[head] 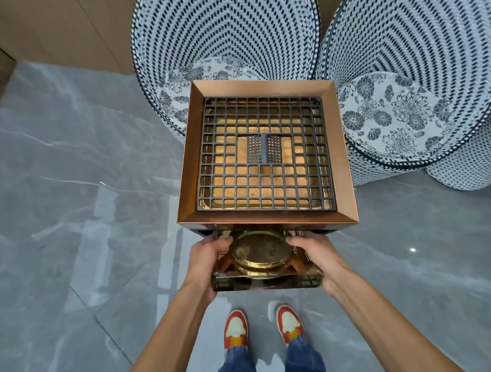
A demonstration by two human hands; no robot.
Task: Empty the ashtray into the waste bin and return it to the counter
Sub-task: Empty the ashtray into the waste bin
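The ashtray (263, 254) is a shiny square brass tray with a round dished centre. I hold it level with the front opening of the waste bin, its far edge under the bin's top. My left hand (207, 263) grips its left side and my right hand (317, 254) grips its right side. The waste bin (186, 160) is a square copper-rimmed stand. A black metal grid (262, 153) lies in its top, over a golden pan. What the tray holds cannot be made out.
Two blue-and-white woven chairs with floral cushions (217, 45) (417, 63) stand right behind the bin. Grey marble floor (82, 194) spreads to the left and right. A wooden wall panel (60, 30) runs along the back left. My feet in red-and-white shoes (263, 327) are just below the tray.
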